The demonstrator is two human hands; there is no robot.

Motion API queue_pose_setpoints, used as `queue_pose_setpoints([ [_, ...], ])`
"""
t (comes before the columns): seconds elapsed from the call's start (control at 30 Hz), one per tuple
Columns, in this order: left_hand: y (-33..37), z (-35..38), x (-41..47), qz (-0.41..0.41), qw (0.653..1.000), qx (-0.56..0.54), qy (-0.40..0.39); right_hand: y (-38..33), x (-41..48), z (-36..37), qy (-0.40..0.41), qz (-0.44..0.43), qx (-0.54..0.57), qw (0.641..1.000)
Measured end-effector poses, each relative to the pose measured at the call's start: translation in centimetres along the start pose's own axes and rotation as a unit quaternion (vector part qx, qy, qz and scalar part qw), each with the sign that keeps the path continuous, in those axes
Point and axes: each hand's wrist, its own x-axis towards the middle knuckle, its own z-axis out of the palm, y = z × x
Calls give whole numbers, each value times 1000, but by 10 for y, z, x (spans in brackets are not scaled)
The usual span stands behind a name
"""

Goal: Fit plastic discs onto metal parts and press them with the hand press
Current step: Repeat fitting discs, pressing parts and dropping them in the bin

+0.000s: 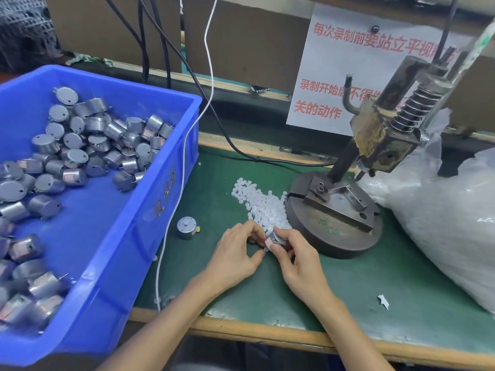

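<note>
A heap of small white plastic discs [261,203] lies on the green mat beside the hand press [348,199], which has a round iron base and a spring-loaded ram. My right hand [297,259] grips a small metal part [273,241] just in front of the heap. My left hand [237,253] meets it there, its fingertips pinching at the part's top; whether a disc sits between them is hidden. Another metal part [187,227] stands alone on the mat to the left.
A blue bin [150,210] with several metal parts fills the left side. A large clear plastic bag [439,215] lies at the right. Black cables and a white cable [184,145] run down from the back. A printed notice [348,76] hangs behind the press.
</note>
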Motion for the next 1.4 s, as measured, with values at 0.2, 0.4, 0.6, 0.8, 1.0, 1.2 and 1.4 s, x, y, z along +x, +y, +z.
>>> queue_pose_setpoints([
  [0.2, -1, 0, 0, -2, 1000, -4, -2, -2, 0, -2, 0, -17, -9, 1000],
  [0.4, 0, 0, 1, -5, 1000, -14, -5, 0, 2, -1, 8, 7, 3, 1000],
  [0.6, 0, -1, 0, -2, 1000, -2, -1, -5, -1, 4, -24, -84, -97, 991],
  [0.8, -2, -3, -1, 19, 1000, 6, -5, -7, -2, 5, -31, -101, -113, 988],
  [1.0, -2, -2, -1, 30, 1000, 6, -7, -6, -1, 5, -40, -100, -118, 987],
  [1.2, -1, -1, -3, 38, 999, 14, 9, -6, -1, 5, -34, -76, -104, 991],
  [1.4, 12, 4, -6, 208, 978, 18, 21, -22, 3, -16, -3, 105, 192, 976],
])
